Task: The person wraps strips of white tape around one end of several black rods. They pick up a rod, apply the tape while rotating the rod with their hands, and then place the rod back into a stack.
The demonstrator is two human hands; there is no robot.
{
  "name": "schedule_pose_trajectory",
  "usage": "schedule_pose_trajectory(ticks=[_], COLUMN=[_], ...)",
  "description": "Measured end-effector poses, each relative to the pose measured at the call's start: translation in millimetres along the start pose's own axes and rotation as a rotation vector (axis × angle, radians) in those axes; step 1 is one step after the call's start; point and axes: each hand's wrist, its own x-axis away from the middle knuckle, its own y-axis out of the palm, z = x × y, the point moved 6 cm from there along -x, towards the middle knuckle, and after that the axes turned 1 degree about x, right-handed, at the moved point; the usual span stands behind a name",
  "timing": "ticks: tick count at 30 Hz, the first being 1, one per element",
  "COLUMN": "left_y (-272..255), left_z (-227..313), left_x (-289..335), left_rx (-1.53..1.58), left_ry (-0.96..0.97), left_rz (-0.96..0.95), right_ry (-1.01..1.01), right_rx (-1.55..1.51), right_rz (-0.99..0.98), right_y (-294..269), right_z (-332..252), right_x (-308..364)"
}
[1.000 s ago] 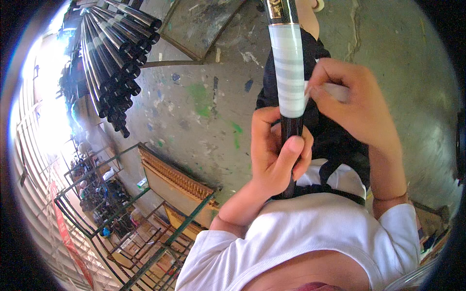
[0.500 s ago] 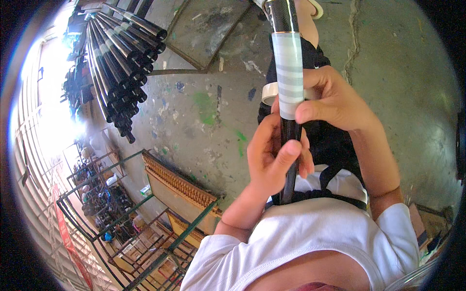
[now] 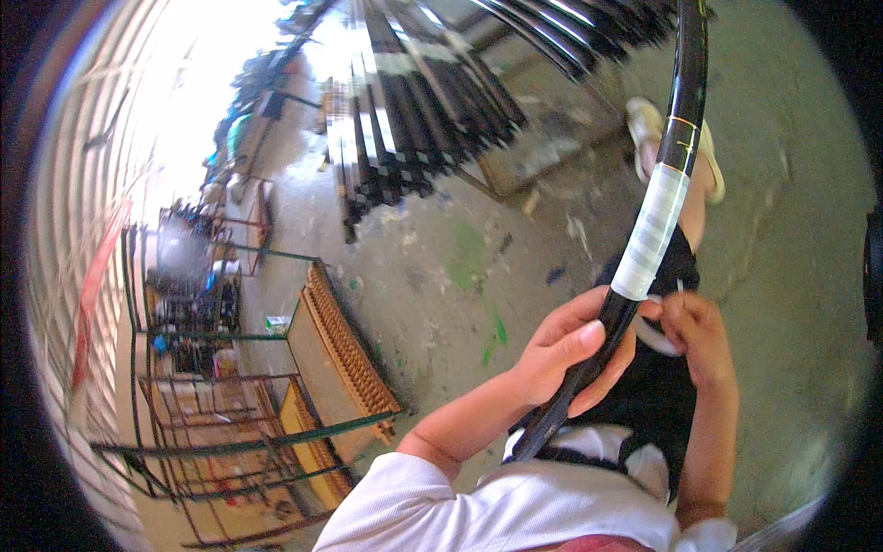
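A glossy black pole point(image 3: 690, 78) with thin gold rings slants from the top of the view down to my waist. A whitish, translucent tape wrap point(image 3: 652, 230) covers a stretch of it in overlapping turns. Just below this wrap, my left hand point(image 3: 575, 350) is closed round the pole. At the pole's right side, my right hand point(image 3: 696, 339) has its fingers curled against a white roll of tape point(image 3: 659, 342). Part of the roll is hidden behind the fingers and the pole, and motion blurs it somewhat.
Many black poles point(image 3: 432, 129) lie bundled at the top, ends toward me, with more black poles point(image 3: 579, 37) to their right. A dark green metal frame rack point(image 3: 221, 451) stands at lower left, with an ornate gold-brown moulded panel point(image 3: 345, 345). The floor point(image 3: 441, 304) is paint-spotted.
My view has swung, so the pole and hands appear farther right and the bundle nearer. My right hand has left the wrap and moved down beside the pole with the tape roll.
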Motion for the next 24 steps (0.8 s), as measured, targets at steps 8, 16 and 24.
schedule_pose_trajectory(ticks=[8,16,24], left_y=[-25,-118,-143], left_z=[156,285,306], left_x=[-27,-109,-155], left_rx=[-0.744,-1.266,-1.684], left_ry=[0.481,0.451,0.014], left_rz=[0.344,0.898,1.324], right_ry=[0.035,0.128,0.105], right_rx=[-0.031,-0.060,-0.172], right_rz=[0.040,0.109,0.172], right_y=[-9,-31,-43], right_z=[3,24,41], right_x=[8,19,26])
